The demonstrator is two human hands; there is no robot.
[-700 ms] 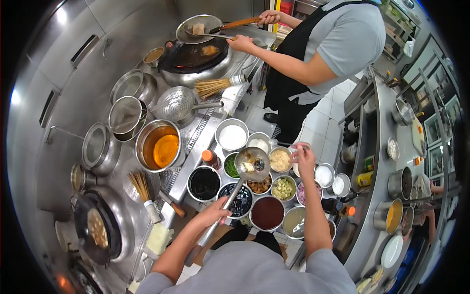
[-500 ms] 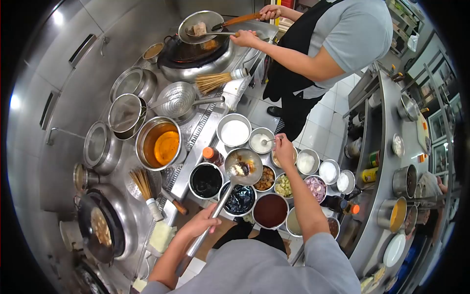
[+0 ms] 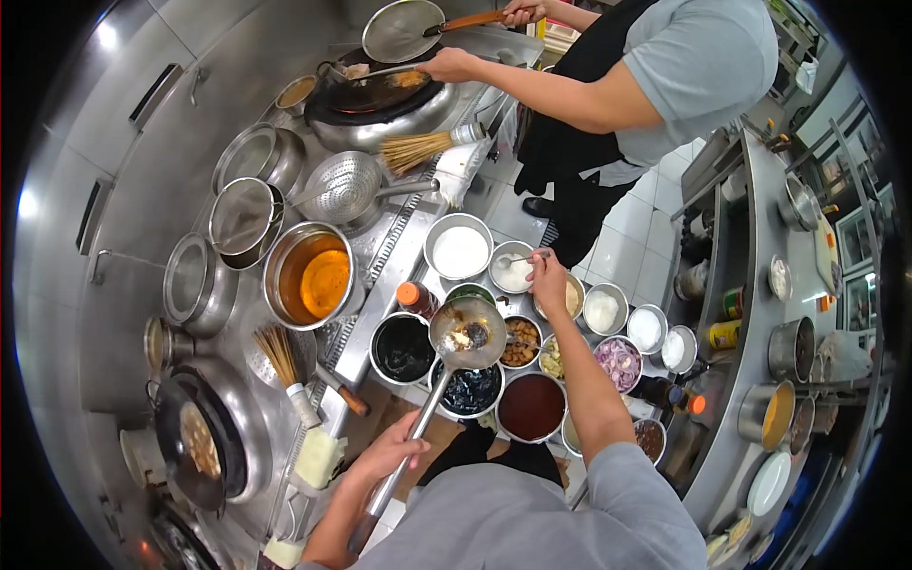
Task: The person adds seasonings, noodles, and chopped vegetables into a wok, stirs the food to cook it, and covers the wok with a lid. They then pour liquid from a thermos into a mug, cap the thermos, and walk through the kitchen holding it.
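Note:
My left hand point(image 3: 391, 446) is closed around the long metal handle of a ladle point(image 3: 456, 353). The ladle's wide bowl hangs level over the seasoning containers and holds a small heap of pale and dark brown seasonings. My right hand point(image 3: 548, 283) pinches a small spoon point(image 3: 534, 258), whose tip rests in a metal bowl of white granules point(image 3: 514, 275). Close around are a larger bowl of white powder point(image 3: 459, 251), black sauce point(image 3: 469, 389), dark red-brown sauce point(image 3: 530, 407), brown chunks point(image 3: 522, 344) and a bowl with dark green contents point(image 3: 469, 292), partly hidden by the ladle.
At the upper right a co-worker point(image 3: 608, 104) holds a strainer point(image 3: 403, 30) and a utensil over a wok point(image 3: 375, 95). Leftward stand a pot of orange oil point(image 3: 323, 280), a perforated skimmer point(image 3: 344, 187), bamboo brushes point(image 3: 275, 356) and another wok point(image 3: 195, 442). A steel counter point(image 3: 731, 399) runs along the right.
My ladle has shifted slightly down, uncovering the dark green bowl behind it. My right hand stays by the white granules. The co-worker's utensil has lowered into the wok, and the strainer is now empty.

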